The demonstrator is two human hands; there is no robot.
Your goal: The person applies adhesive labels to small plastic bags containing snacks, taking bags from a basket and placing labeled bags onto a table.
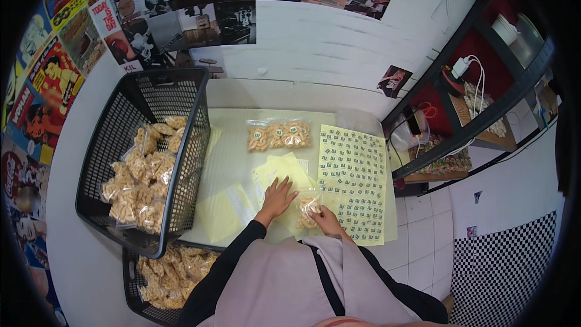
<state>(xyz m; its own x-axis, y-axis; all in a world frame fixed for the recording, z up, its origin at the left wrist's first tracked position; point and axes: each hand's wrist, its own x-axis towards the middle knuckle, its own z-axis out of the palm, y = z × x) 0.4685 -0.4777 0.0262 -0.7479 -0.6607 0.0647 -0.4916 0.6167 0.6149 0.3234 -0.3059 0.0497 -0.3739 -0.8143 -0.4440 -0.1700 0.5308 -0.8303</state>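
My left hand (pixel 278 198) lies palm down with its fingers spread on loose yellow paper sheets (pixel 284 168) on the table. In my right hand (pixel 328 222) is a see-through plastic bag of snacks (pixel 307 204), pinched at its right side just above the table. The bag holds pale, curled pieces; no label shows on its visible side. To the right lies a yellow sheet (pixel 352 181) covered with rows of small dark-printed stickers. Beyond my hands, snack bags (pixel 293 135) with small stickers on their fronts lie side by side.
A black plastic basket (pixel 175 188) full of snack bags (pixel 140 172) stands at the left. Below it, a second black basket (pixel 134 287) holds more bags. At the right are a dark-framed shelf (pixel 451 130) with containers and white cables, and a tiled floor (pixel 420 230).
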